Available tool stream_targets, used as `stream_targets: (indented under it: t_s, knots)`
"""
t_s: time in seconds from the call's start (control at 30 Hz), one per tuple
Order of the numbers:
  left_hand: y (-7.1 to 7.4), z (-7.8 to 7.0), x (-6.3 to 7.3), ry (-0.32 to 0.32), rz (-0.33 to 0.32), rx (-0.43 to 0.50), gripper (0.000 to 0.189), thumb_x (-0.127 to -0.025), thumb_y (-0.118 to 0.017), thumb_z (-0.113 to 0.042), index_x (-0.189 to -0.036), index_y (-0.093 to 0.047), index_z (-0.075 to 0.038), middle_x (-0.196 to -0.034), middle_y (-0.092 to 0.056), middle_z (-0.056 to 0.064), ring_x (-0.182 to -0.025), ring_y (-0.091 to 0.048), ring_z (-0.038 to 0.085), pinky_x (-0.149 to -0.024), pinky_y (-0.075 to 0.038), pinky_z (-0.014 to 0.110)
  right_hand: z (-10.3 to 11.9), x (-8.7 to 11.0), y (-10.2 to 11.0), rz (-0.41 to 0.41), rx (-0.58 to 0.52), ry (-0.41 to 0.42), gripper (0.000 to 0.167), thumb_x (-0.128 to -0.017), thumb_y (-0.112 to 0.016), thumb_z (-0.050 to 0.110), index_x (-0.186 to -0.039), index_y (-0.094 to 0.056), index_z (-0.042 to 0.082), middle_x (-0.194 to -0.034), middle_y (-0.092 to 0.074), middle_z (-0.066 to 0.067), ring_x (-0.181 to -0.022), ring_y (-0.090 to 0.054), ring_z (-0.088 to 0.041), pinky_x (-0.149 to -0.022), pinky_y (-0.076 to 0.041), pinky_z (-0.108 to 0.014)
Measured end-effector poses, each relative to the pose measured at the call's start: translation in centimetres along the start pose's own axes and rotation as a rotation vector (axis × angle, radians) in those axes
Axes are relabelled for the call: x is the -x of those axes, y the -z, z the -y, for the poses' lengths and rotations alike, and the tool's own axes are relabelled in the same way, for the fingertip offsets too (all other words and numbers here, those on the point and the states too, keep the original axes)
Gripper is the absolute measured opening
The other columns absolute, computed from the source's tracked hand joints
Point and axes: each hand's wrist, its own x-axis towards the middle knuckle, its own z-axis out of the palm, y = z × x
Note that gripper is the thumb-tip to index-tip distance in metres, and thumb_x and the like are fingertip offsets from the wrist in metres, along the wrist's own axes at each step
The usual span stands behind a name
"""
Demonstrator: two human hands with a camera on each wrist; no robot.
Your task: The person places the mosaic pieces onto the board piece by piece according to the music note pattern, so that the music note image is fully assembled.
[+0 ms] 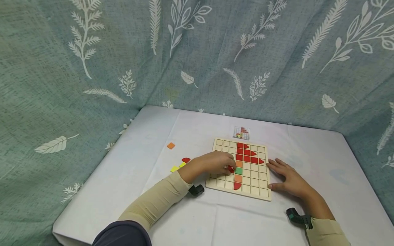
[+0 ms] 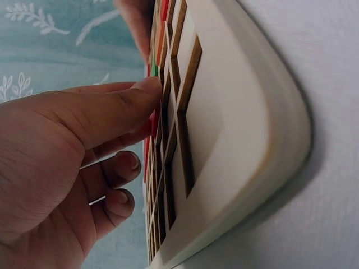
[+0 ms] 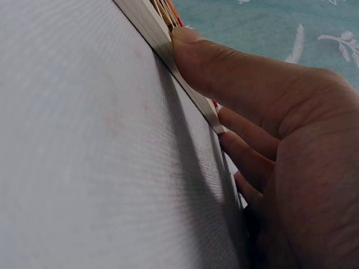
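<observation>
A wooden grid board [image 1: 255, 186] lies on the white-covered table, with red, orange and green tiles set in its cells. My left hand [image 1: 217, 163] is over the board's left half and pinches a red tile [image 1: 231, 169] between thumb and fingers, just left of the green tile [image 1: 238, 171]. In the left wrist view the thumb [image 2: 126, 106] hides much of that tile, low against the grid. At the board's right edge, my right hand [image 1: 289, 177] rests with fingers spread; its thumb [image 3: 224, 67] touches the side of the board in the right wrist view.
A small printed pattern card [image 1: 241, 133] lies behind the board. Left of the board are an orange tile [image 1: 170, 146], a red rounded tile [image 1: 186, 160] and yellow tiles [image 1: 174, 168], partly behind my left forearm. A patterned green curtain [image 1: 200, 68] hangs around the table.
</observation>
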Motion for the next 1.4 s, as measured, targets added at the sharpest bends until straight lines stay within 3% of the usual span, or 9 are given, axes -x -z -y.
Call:
stream_targets:
  t_s: [0.23, 0.53, 1.4]
  knots:
    - [0.14, 0.03, -0.15, -0.010, 0.003, 0.007, 0.018, -0.089, -0.072, -0.026, -0.107, -0.071, -0.021, -0.097, -0.062, -0.014, -0.088, -0.054, 0.001, -0.082, -0.043, 0.019, -0.17, -0.05, -0.10, 0.000, 0.022, -0.032, 0.093, -0.072, -0.080, 0.051, -0.148, -0.043, 0.012, -0.155, -0.031, -0.010, -0.144, -0.014, -0.036, -0.104, -0.015, -0.068]
    - [-0.11, 0.11, -0.27, -0.017, 0.007, -0.065, 0.011, -0.091, -0.070, -0.021, -0.101, -0.075, -0.023, -0.094, -0.058, -0.013, -0.087, -0.053, 0.001, -0.078, -0.044, 0.018, -0.04, -0.06, -0.11, 0.008, 0.006, -0.018, 0.091, -0.073, -0.079, 0.051, -0.147, -0.044, 0.012, -0.154, -0.032, -0.011, -0.144, -0.014, -0.038, -0.105, -0.014, -0.068]
    - [-0.18, 0.07, 0.15, 0.012, -0.001, -0.049, 0.019, -0.091, -0.065, -0.018, -0.106, -0.073, -0.025, -0.097, -0.057, -0.012, -0.084, -0.051, 0.004, -0.080, -0.044, 0.022, -0.22, -0.10, -0.20, -0.003, 0.005, -0.012, 0.091, -0.072, -0.080, 0.050, -0.147, -0.045, 0.012, -0.154, -0.033, -0.011, -0.144, -0.015, -0.037, -0.105, -0.015, -0.067]
